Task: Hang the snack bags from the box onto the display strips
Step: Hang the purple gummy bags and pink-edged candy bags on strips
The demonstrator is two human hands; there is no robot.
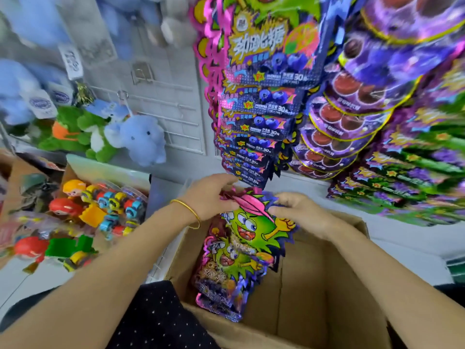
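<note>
- left hand (210, 197) and right hand (300, 214) both pinch the top edge of a bunch of snack bags (249, 233), with a green spiky cartoon guy in a pink cap on the front
- the bunch hangs down into the cardboard box (327, 285), hugging its left wall; the right half is bare cardboard
- bag tops sit just under the blueberry strip (261, 104); "30" is readable on those packs, the rest is too blurry
- purple bags (352, 117) crowd in just right of that strip
</note>
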